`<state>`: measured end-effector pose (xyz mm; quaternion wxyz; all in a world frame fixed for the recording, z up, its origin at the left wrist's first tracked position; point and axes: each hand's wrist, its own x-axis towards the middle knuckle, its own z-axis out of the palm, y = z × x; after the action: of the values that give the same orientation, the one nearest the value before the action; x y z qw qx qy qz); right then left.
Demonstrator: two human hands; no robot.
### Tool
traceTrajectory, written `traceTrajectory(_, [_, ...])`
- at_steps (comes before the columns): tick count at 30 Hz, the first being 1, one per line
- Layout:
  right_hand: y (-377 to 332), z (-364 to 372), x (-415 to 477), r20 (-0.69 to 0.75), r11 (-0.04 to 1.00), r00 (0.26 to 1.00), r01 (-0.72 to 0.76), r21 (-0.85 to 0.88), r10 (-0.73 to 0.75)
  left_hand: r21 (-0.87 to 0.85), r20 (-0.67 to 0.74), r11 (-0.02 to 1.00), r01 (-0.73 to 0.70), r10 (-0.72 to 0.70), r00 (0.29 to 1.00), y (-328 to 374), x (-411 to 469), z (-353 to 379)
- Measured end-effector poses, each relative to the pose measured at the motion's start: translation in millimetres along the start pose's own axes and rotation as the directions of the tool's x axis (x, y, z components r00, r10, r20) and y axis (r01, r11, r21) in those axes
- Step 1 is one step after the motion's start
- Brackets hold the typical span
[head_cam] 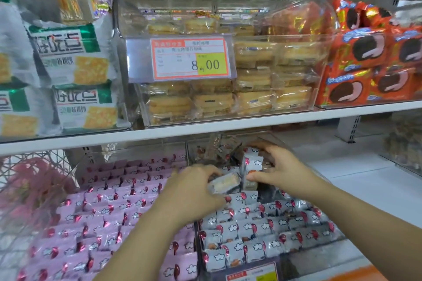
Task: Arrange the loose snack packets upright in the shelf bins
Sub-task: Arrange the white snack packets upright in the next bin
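Both hands reach into the clear bin (333, 191) of grey-blue snack packets (258, 232) on the lower shelf. My left hand (194, 191) grips one small packet (225, 183) lying on its side, its pale filling showing. My right hand (280, 169) pinches an upright grey packet (251, 164) between thumb and fingers at the back of the bin. Rows of grey packets stand upright in the front half. Several loose packets (219, 148) lie jumbled at the bin's back.
A neighbouring bin of pink packets (109, 212) stands in neat rows to the left. Above, a clear box of yellow biscuits (251, 89) carries a price tag (189, 59). White-green cracker bags (68, 75) sit left, red pie packs (370, 64) right. A white shelf (365, 180) extends to the right.
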<state>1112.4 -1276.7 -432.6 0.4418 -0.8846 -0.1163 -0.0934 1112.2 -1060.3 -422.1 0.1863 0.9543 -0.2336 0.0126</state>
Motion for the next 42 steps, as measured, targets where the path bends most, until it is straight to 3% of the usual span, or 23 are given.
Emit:
traceTrajectory(2, [7,2,6,0.073,1.000,0.997,-0.023,-0.002,0.023,-0.169,-0.096,0.985,0.023,-0.040,0.995,-8,1,-3])
traceTrajectory(6, [20,14,16,0.188,0.993,0.975,-0.120,-0.006,0.119,-0.215,-0.272,0.975,0.050,-0.109,0.956,-19,2,-1])
traceTrajectory(9, [22,19,21,0.267,0.972,0.936,-0.234,-0.013,0.228,-0.220,-0.299,0.975,0.032,-0.099,0.949,-18,0,4])
traceTrajectory(16, [22,16,26,0.424,0.851,0.828,-0.483,0.207,0.367,-0.107,-0.301,0.994,-0.014,-0.019,0.953,-15,0,5])
traceTrajectory(18, [23,19,29,0.412,0.824,0.816,-0.522,0.220,0.406,-0.085,-0.290,0.996,-0.003,-0.021,0.957,-14,-1,4])
traceTrajectory(23, [24,31,30,0.336,0.891,0.826,-0.434,-0.133,0.453,-0.069,-0.274,0.997,-0.026,0.006,0.962,-12,-2,4])
traceTrajectory(31, [16,26,25,0.263,0.888,0.851,-0.456,-0.063,0.455,-0.145,-0.309,0.988,-0.047,0.000,0.951,-12,-7,7])
traceTrajectory(36, [-2,12,17,0.173,0.923,0.907,-0.382,-0.047,0.384,-0.224,-0.352,0.973,-0.054,-0.029,0.935,-10,-16,13])
traceTrajectory(40, [-5,9,20,-0.110,0.941,0.973,-0.225,-0.252,0.203,-0.289,-0.382,0.956,-0.053,-0.065,0.922,-10,-18,14])
traceTrajectory(42, [-3,12,25,-0.153,0.927,0.979,-0.179,-0.331,0.134,-0.311,-0.392,0.949,-0.051,-0.079,0.917,-9,-17,14])
